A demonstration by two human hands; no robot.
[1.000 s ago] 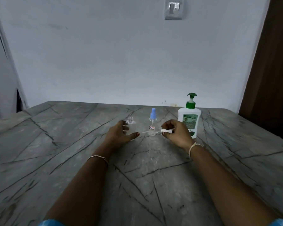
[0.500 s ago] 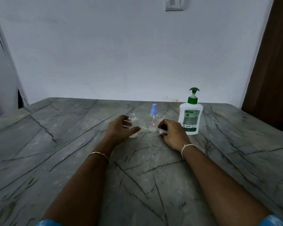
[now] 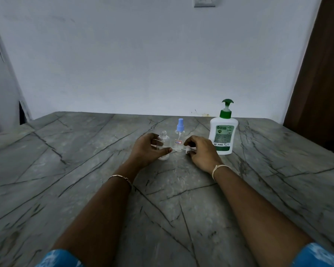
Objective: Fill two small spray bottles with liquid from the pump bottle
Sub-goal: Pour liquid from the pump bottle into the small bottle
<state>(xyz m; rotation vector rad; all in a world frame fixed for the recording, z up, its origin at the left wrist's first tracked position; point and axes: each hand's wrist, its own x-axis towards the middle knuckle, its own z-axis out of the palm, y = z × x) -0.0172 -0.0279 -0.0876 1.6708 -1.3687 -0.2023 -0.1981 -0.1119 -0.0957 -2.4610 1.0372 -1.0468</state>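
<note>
A clear small spray bottle (image 3: 163, 140) with a bare threaded neck stands upright on the marble table (image 3: 85, 170); my left hand (image 3: 148, 149) grips its body. My right hand (image 3: 200, 151) pinches a white spray head (image 3: 188, 149) whose thin dip tube points left, low over the table, toward my left thumb. Behind and between my hands stands a second clear spray bottle (image 3: 179, 136) with a blue cap and a red-edged label. The white pump bottle (image 3: 222, 134) with a green pump stands upright just right of my right hand.
The table meets a pale wall (image 3: 143, 64) at the back, with a switch plate (image 3: 204, 1) high up. A dark wooden door (image 3: 320, 74) is at the right. The table's left end drops off near a wall corner.
My left hand has closed round the open bottle. My right hand with the spray head has shifted a little left, toward that bottle. The camera tilted slightly.
</note>
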